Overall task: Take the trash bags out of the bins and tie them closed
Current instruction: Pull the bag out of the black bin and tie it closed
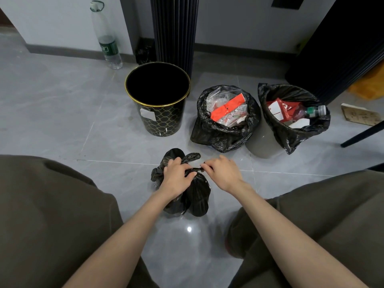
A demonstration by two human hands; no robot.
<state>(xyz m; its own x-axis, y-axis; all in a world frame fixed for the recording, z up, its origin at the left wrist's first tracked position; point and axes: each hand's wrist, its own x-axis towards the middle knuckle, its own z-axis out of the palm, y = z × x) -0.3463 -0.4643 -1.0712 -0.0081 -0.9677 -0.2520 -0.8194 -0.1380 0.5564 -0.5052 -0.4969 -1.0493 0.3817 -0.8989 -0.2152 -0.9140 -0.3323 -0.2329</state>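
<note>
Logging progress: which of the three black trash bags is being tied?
The small bag on the floor nearest the person: left hand and right hand grip its twisted neck. The middle bag and right bag gape open, rubbish showing.

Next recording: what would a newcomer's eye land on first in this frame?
Dead centre on the grey floor tiles, the left hand and right hand grip the twisted ends of a small black plastic trash bag, mid-knot. Behind it stands an empty black bin with a gold rim; to its right sit an open black bag of red and clear wrappers and another open black bag holding a bottle.
</note>
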